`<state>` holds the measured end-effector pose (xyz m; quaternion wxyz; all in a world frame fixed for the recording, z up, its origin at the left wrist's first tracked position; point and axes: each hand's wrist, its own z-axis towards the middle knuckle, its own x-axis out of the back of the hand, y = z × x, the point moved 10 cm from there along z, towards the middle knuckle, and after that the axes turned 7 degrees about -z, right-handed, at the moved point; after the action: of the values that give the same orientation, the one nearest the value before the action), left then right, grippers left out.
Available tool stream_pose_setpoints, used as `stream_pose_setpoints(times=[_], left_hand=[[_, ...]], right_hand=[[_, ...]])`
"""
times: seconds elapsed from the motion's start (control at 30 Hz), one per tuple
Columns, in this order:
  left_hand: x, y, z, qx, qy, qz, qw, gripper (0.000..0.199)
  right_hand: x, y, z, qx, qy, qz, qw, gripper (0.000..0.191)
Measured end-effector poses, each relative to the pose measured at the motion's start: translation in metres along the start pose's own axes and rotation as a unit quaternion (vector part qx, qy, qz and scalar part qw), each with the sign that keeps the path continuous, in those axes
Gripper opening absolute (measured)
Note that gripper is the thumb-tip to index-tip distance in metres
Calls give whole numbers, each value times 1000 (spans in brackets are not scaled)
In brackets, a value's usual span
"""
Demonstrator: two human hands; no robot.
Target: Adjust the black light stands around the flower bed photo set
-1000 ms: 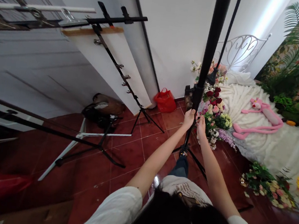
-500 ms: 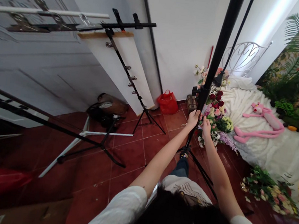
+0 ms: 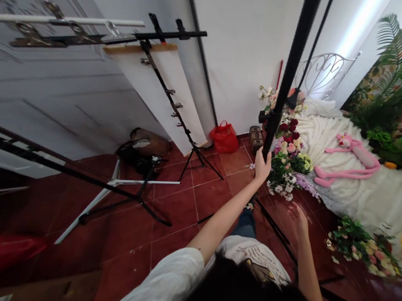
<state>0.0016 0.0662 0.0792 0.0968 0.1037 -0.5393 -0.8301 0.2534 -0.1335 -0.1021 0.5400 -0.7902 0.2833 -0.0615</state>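
A tall black stand [image 3: 292,69] rises in front of me, its pole leaning slightly to the right at the top. My left hand [image 3: 262,166] is wrapped round the lower part of its pole, below a black knob. A black cable with a dark plug [image 3: 292,99] hangs beside the pole. To the right of the stand, above its legs, my right hand [image 3: 298,219] is off the pole with its fingers apart and nothing in them. The stand's legs spread over the red tiles near my foot.
Left are a backdrop stand with clips [image 3: 176,111], a white-legged stand [image 3: 108,188] and dark bags [image 3: 142,153]. A red bag [image 3: 225,138] sits by the wall. Right are flowers [image 3: 290,152] and a pink plush toy [image 3: 359,155] on white cloth [image 3: 374,201].
My right hand has left the pole and moved down and to the right, its fingers opening. My left hand stays on the pole, slightly lower. The view has shifted a little.
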Motion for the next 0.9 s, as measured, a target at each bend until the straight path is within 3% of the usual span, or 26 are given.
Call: stream_pose_setpoints(times=[0.1,0.2,0.3,0.43,0.53,0.67,0.77,0.9], left_hand=[[6,-13,-55,-3,3,62,998,46],[-4,-54,-118,66,-69,93,991,57],[-28,-88,-179,121,-163,100,974,52],[-76,-90,-237,129,-263,83,953,38],[-130,-64,-273,115,-344,42,931,31],[-209,0,-327,75,-450,-61,888,26],[-258,62,-377,60,-527,-160,833,28],[-300,153,-444,75,-609,-296,732,40]], right_hand=[[67,22,-29,-1,78,-2,997,42],[127,49,-64,1,143,7,990,38],[173,74,-103,-2,209,48,977,35],[204,88,-153,-6,271,112,956,33],[218,78,-185,31,303,129,944,36],[238,67,-225,79,346,148,923,38],[252,67,-255,105,383,166,903,36],[258,72,-287,113,408,198,884,35]])
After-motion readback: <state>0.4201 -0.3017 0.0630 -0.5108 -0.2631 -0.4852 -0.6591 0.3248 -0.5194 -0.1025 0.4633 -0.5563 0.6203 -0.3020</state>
